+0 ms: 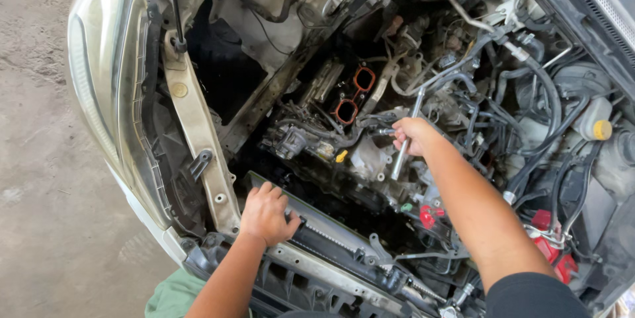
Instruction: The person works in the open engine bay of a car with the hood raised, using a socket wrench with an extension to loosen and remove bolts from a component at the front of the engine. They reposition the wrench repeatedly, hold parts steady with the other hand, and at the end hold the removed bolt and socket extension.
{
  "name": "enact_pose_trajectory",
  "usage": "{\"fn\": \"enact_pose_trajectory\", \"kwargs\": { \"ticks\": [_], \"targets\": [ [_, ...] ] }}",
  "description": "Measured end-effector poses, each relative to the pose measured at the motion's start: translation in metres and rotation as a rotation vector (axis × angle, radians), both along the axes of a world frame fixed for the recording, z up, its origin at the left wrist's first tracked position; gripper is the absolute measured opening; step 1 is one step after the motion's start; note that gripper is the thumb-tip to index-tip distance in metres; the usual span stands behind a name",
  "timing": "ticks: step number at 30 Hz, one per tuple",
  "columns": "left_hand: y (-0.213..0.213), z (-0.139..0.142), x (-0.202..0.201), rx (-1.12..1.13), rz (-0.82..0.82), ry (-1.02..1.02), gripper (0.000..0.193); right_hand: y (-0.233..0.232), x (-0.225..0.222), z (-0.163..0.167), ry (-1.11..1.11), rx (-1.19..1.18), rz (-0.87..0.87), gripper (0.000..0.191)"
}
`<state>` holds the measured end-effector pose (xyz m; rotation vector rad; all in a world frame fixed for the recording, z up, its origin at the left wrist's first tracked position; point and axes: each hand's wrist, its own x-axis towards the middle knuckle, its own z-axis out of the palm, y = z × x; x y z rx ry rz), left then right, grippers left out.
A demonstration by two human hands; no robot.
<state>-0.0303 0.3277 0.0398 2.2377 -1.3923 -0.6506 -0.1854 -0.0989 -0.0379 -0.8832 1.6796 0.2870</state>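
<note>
An open engine bay [463, 60] of a pale car fills the view. The left hand [266, 214] rests on the front radiator support [331, 242], fingers curled over its edge. Deeper in, the right hand [415, 135] grips a metal wrench [403, 149], fingers wrapped around its shaft, just beside two orange-ringed intake ports [354, 93].

Left hand [266, 215]: bare, no glove, ring or watch, forearm uncovered | Right hand [415, 135]: bare, no glove, forearm uncovered as far as a short black sleeve [532, 296] at the upper arm | Garment: green cloth [173, 295] showing just left of the left forearm
</note>
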Motion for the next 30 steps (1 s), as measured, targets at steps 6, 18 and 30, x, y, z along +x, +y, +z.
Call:
{"fn": "enact_pose_trajectory", "kwargs": {
  "ticks": [6,18,30],
  "targets": [
    [0.001,0.001,0.002,-0.013,-0.012,-0.018,0.028,0.011,0.016,0.017,0.115,-0.278,0.639,0.016],
    [0.001,0.001,0.004,0.01,-0.009,-0.038,0.028,0.007,0.009,0.07,0.099,-0.616,1.853,0.028],
    [0.0,0.003,0.002,0.034,-0.019,-0.043,0.028,0.015,-0.008,0.027,0.035,-0.197,0.441,0.017]
  ]
}}
